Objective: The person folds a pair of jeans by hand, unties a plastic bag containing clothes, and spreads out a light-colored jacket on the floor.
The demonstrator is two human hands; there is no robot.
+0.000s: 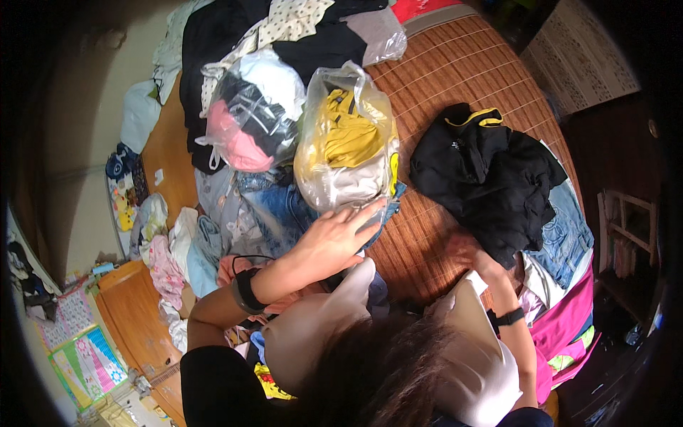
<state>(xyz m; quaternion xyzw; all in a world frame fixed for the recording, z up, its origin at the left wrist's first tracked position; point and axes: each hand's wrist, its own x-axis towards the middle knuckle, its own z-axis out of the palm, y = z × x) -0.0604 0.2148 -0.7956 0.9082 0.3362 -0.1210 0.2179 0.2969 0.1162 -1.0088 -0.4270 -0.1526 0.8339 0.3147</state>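
Note:
My left hand (334, 238) lies with stretched fingers against the near end of a clear plastic bag (309, 165). Inside that bag are a folded yellow garment (350, 135) and whitish cloth. A black jacket-like garment (491, 181) with yellow trim at its collar is spread on the brown woven mat (427, 78). Just below its near edge, my right hand (469, 252) is low over the mat, its fingers smeared by motion. I cannot make out whether they touch the cloth. Each wrist has a black band.
Another clear bag (206, 141), stuffed with pink, black and white clothes, stands to the left. Jeans (274, 203) lie beneath the bags. Black and dotted clothes (288, 20) are heaped at the far side. Denim (565, 220) and magenta cloth (565, 302) edge the right.

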